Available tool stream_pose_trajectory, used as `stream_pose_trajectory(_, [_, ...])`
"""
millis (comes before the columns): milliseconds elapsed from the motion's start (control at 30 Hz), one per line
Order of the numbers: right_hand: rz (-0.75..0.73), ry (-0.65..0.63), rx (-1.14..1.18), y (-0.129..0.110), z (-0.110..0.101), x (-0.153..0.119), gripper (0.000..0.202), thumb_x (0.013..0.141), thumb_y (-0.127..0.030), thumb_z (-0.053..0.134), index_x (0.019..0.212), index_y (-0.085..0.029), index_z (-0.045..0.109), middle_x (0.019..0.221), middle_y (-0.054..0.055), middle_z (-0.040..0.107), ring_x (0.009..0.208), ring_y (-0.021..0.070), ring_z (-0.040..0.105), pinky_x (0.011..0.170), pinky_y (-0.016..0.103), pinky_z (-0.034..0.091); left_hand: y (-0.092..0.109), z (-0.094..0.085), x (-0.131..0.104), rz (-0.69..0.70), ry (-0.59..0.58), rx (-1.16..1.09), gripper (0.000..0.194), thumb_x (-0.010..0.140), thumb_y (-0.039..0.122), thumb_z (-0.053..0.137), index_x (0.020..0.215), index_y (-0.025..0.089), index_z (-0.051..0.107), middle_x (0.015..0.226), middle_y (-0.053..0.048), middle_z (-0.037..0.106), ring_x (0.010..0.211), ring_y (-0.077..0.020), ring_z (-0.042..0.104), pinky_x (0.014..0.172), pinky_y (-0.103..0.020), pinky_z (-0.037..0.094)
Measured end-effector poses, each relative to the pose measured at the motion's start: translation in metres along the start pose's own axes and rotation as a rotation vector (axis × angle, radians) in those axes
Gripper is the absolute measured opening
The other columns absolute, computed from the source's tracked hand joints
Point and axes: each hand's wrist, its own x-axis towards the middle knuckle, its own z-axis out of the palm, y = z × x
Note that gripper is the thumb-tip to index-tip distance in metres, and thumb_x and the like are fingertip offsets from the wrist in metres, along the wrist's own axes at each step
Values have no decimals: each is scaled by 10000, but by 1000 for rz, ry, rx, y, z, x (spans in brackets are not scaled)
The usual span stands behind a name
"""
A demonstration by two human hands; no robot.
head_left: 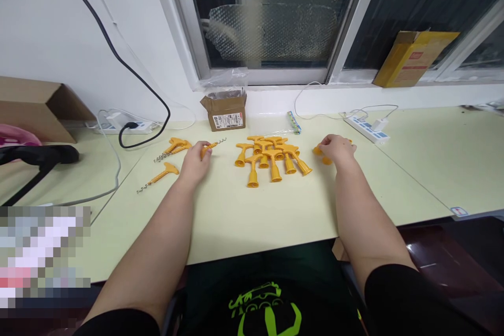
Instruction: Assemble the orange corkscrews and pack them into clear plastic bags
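Observation:
My left hand (198,161) is closed on a corkscrew (213,146) with a yellow handle, its metal spiral pointing right and away from me. Left of that hand lie a loose yellow corkscrew (163,173) and a small overlapping group of corkscrews (176,146). In the middle, a cluster of yellow T-shaped handles with flared sleeves (275,165) rests on the table. My right hand (337,148) is at the right of this cluster, its fingers pinched at a small yellow plastic piece (317,150). Another yellow piece (326,160) shows just below the fingers; the palm hides part of this group.
An opened cardboard box (228,113) stands against the wall, with a clear plastic bag (270,125) beside it. Power strips (367,129) with cables lie at the back right and back left. A black cable (144,81) hangs at left. The table's front edge is near my body.

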Motion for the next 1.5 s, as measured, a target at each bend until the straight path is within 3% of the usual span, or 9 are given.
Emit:
stream_pose_trajectory(167, [-334, 222, 425, -11, 1, -12, 100, 867, -326, 596, 896, -231, 612, 966, 66, 680, 996, 252, 596, 903, 399, 471, 29, 10, -16, 224, -74, -245, 338, 922, 449, 607, 1162, 228, 697, 1233, -118, 609, 1135, -262, 604, 840, -355, 597])
stream_pose_trajectory(233, [-452, 123, 649, -23, 6, -21, 117, 894, -351, 560, 928, -239, 572, 964, 43, 668, 903, 215, 622, 831, 357, 499, 40, 15, -22, 272, -113, -305, 319, 914, 452, 631, 1129, 232, 717, 1156, -105, 612, 1062, -252, 628, 775, -347, 601])
stream_pose_trajectory(333, [-599, -176, 852, -43, 16, -40, 211, 929, -441, 563, 1022, -252, 569, 1025, 35, 637, 838, 187, 639, 757, 327, 512, 50, 22, -29, 299, -143, -394, 301, 899, 447, 664, 1103, 235, 730, 1077, -91, 620, 932, -236, 657, 737, -367, 596])
stream_pose_trajectory(433, [-674, -341, 864, -59, 27, -59, 333, 867, -495, 695, 1084, -261, 598, 1080, 37, 625, 851, 185, 616, 766, 320, 509, 55, 26, -33, 276, -164, -476, 296, 884, 442, 692, 1084, 227, 730, 1047, -81, 639, 814, -212, 677, 736, -384, 589])
stream_pose_trajectory(600, [-704, -375, 890, -74, 44, -77, 327, 825, -488, 766, 988, -251, 609, 999, 23, 640, 925, 208, 587, 848, 340, 499, 57, 26, -35, 195, -199, -565, 334, 858, 461, 732, 1070, 203, 721, 1008, -77, 692, 676, -188, 692, 685, -372, 571])
stream_pose_trajectory(833, [-762, -491, 989, -81, 61, -84, 300, 856, -438, 757, 1081, -258, 674, 1135, 62, 664, 1009, 228, 631, 922, 381, 511, 60, 30, -39, 188, -254, -637, 379, 828, 484, 777, 1067, 194, 727, 1052, -91, 735, 698, -194, 707, 689, -358, 578])
stream_pose_trajectory(1167, [-1015, -357, 891, -84, 62, -92, 190, 889, -306, 722, 1065, -232, 726, 1109, 76, 723, 1075, 250, 673, 978, 417, 514, 79, 35, -52, 56, -403, -836, 409, 818, 496, 810, 987, 183, 608, 763, 12, 664, 611, -158, 704, 663, -345, 642])
stream_pose_trajectory(1300, [-889, -408, 895, -84, 63, -93, 264, 879, -398, 752, 1082, -231, 725, 1033, 63, 740, 924, 235, 696, 848, 382, 555, 84, 36, -56, 107, -422, -918, 460, 836, 451, 806, 1160, 228, 569, 1007, -17, 688, 644, -125, 711, 669, -347, 664])
stream_pose_trajectory(1500, [-629, -709, 1013, -87, 58, -98, 368, 877, -557, 722, 1015, -221, 667, 800, 9, 707, 607, 157, 642, 579, 292, 536, 83, 37, -59, 258, -407, -913, 865, 862, 361, 808, 1558, 330, 296, 1046, -39, 725, 869, -186, 760, 855, -412, 648])
